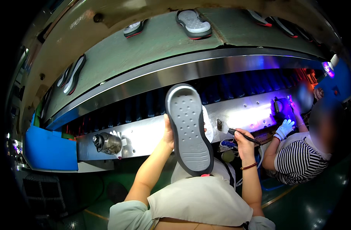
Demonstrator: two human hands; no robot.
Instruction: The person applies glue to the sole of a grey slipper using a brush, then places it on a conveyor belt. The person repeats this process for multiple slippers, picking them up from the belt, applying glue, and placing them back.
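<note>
Upright before my body stands a grey shoe sole (189, 132) with a black rim and small dimples. My left hand (168, 132) grips it by its left edge, fingers wrapped behind it. Partly hidden behind its right side is a white curved piece (208, 124), perhaps another sole. In my right hand (245, 145) is a brush (232, 131) with a slim black handle and a pale tip, which points left toward the sole but stays apart from it. Just below the brush, a round greenish container (228, 156) sits beside bundled white and blue cords.
A metal bench (144, 142) runs across, with a dark transparent jug (107, 143) at its left. Beyond it, a green conveyor belt (152, 50) carries several soles. Blue panel (50, 147) stands far left. At right sits a co-worker in stripes (300, 163), gloved hand (285, 128) under purple light.
</note>
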